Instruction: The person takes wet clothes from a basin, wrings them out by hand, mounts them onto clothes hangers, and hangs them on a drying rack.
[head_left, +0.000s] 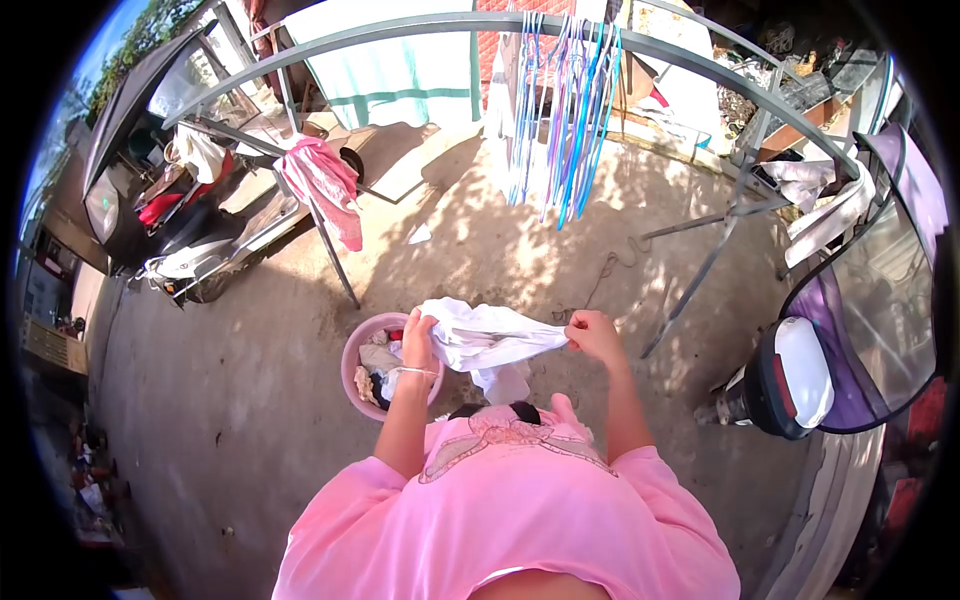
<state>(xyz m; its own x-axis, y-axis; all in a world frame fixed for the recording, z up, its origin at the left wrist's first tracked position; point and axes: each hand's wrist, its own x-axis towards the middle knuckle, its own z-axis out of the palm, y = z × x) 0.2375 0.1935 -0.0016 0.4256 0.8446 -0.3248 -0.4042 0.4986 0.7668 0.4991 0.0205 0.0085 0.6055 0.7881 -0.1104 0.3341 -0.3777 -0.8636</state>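
Note:
Stretched between my two hands is a white garment (490, 335), bunched and hanging in folds; its exact kind is unclear. My left hand (418, 338), with a band on the wrist, grips its left end above a pink basin (350, 365). Several pieces of clothing (378, 358) lie in that basin. My right hand (594, 336) pinches the garment's right end, pulled to a narrow point. Part of the white cloth droops lower, in front of my pink shirt.
A metal rack bar (420, 27) arches ahead, with blue and purple hangers (565, 110) on it. A pink towel (322, 180) hangs at the left leg. Scooters stand on both sides, the left one (195, 240) farther off, the right one (800, 380) near.

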